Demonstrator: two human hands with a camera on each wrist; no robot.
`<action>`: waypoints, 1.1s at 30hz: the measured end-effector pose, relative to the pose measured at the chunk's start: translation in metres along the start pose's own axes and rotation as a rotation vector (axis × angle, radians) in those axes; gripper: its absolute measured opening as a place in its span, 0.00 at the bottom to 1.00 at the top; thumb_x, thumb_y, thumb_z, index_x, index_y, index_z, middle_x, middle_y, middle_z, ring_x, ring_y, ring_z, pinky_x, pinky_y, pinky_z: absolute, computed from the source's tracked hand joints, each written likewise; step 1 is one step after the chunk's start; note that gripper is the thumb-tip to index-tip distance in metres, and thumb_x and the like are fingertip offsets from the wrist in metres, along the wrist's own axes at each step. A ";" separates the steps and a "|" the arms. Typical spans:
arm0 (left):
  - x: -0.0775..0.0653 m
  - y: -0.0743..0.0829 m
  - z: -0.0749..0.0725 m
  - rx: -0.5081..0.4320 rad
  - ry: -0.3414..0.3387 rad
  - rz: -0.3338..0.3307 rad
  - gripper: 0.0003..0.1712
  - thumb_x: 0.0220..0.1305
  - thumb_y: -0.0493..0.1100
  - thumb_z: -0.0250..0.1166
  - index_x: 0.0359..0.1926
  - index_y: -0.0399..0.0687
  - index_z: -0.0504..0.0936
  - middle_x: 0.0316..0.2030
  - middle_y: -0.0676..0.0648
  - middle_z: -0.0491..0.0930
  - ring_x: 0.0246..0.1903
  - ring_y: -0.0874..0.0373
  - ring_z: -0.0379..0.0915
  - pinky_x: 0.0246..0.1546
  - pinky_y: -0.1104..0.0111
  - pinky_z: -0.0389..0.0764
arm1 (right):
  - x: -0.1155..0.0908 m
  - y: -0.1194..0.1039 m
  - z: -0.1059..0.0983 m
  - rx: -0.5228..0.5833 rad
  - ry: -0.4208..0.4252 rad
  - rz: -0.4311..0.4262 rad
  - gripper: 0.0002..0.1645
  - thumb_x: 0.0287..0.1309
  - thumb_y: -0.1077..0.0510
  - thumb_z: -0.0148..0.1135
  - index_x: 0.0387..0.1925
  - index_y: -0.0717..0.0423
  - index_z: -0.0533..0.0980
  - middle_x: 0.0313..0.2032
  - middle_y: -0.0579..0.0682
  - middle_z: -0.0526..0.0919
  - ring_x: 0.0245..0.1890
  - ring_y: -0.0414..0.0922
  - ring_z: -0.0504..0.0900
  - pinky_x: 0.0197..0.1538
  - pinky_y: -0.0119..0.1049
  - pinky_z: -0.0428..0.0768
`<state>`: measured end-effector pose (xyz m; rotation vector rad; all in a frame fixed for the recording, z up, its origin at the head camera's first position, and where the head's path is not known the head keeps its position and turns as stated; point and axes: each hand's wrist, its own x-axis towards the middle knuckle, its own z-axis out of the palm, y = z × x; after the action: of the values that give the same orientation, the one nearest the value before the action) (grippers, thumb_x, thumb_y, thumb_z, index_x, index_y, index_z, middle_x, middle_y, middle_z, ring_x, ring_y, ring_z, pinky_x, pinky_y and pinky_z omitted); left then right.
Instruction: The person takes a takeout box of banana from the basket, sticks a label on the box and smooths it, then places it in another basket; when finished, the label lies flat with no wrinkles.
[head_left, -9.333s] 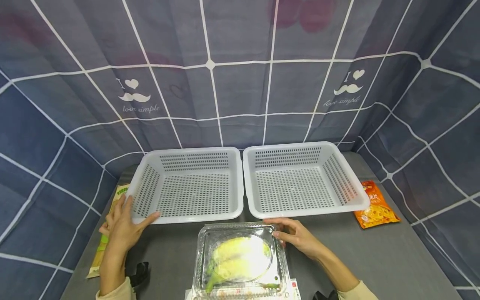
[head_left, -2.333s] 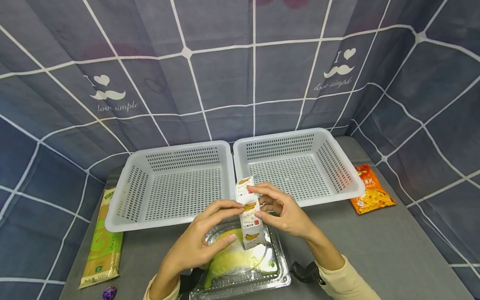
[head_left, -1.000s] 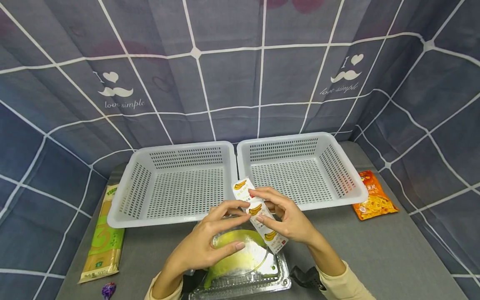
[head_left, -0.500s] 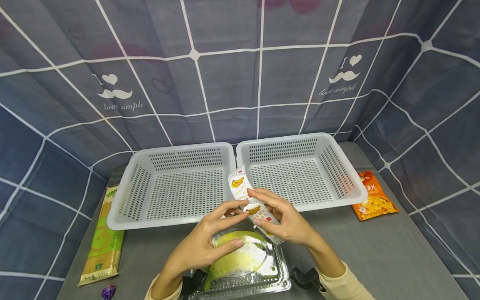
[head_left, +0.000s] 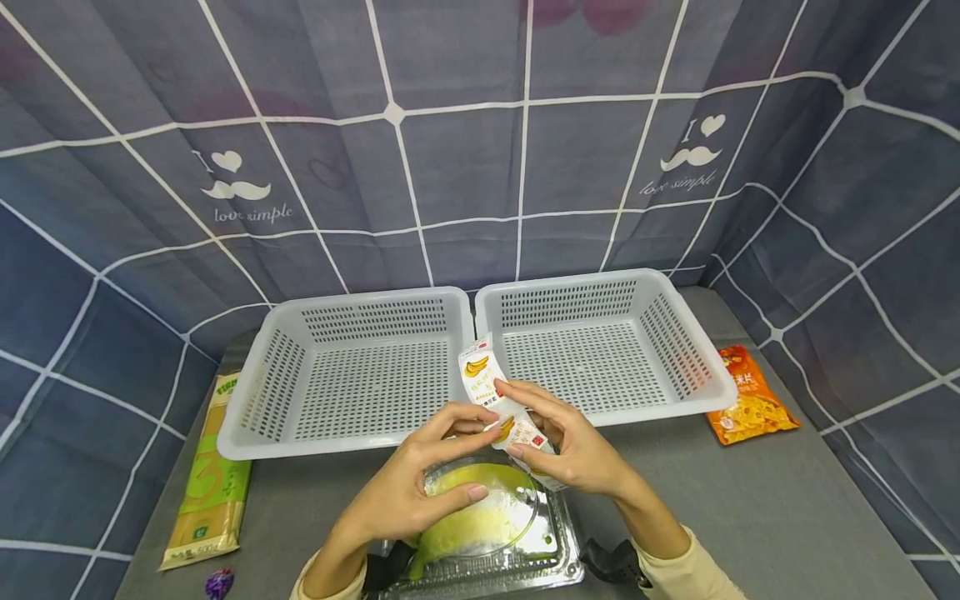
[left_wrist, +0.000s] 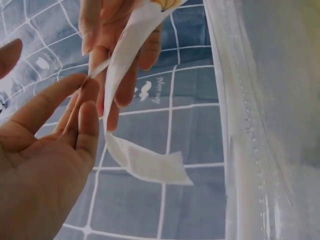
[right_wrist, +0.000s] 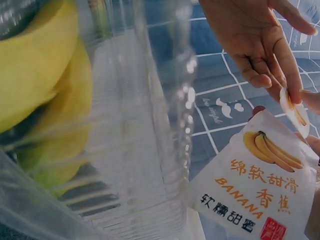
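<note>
My right hand (head_left: 573,442) grips a white strip of banana labels (head_left: 480,375), printed with yellow bananas and lettering. My left hand (head_left: 416,479) pinches the edge of one label between its fingertips, with the thumb held apart. That label's edge (right_wrist: 295,114) lifts from the strip in the right wrist view. In the left wrist view the strip (left_wrist: 150,162) hangs down, its blank back showing. Below both hands lies a clear plastic clamshell box (head_left: 566,542). Bananas (head_left: 480,512) lie inside it, partly hidden by the left hand.
Behind the hands stand a left white basket (head_left: 352,446) and a right white basket (head_left: 622,411), side by side. A long green and tan packet (head_left: 206,483) and a small purple-wrapped thing (head_left: 219,582) lie left; an orange snack bag (head_left: 750,400) lies right.
Earlier my hands were at the left basket and the box; since then they have come together over the box with the label strip. Lately the strip has tilted and bent, its upper end rising.
</note>
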<state>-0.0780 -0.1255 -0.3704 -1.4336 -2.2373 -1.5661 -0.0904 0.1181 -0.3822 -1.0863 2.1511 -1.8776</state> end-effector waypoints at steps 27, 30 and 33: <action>-0.049 -0.014 -0.035 -0.279 -0.329 -0.352 0.19 0.72 0.38 0.55 0.61 0.43 0.78 0.65 0.44 0.68 0.62 0.51 0.68 0.58 0.59 0.76 | -0.003 -0.002 -0.017 0.137 0.091 0.020 0.38 0.58 0.80 0.53 0.70 0.71 0.58 0.72 0.54 0.57 0.48 0.45 0.84 0.39 0.40 0.86; -0.048 -0.018 -0.029 -0.194 -0.363 -0.371 0.18 0.73 0.44 0.56 0.58 0.45 0.81 0.63 0.47 0.70 0.58 0.57 0.74 0.57 0.62 0.77 | -0.002 -0.004 -0.016 0.176 0.068 0.029 0.38 0.60 0.79 0.52 0.71 0.70 0.56 0.71 0.55 0.56 0.44 0.50 0.86 0.37 0.43 0.86; -0.045 -0.019 -0.021 -0.106 -0.388 -0.401 0.19 0.72 0.50 0.57 0.55 0.46 0.83 0.62 0.50 0.71 0.55 0.60 0.76 0.56 0.65 0.77 | 0.000 -0.004 -0.016 0.211 0.045 0.033 0.39 0.61 0.78 0.51 0.72 0.70 0.54 0.71 0.56 0.55 0.43 0.53 0.87 0.37 0.45 0.85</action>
<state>-0.0750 -0.1716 -0.3974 -1.4941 -2.8549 -1.6456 -0.0965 0.1313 -0.3745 -0.9697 1.9247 -2.0755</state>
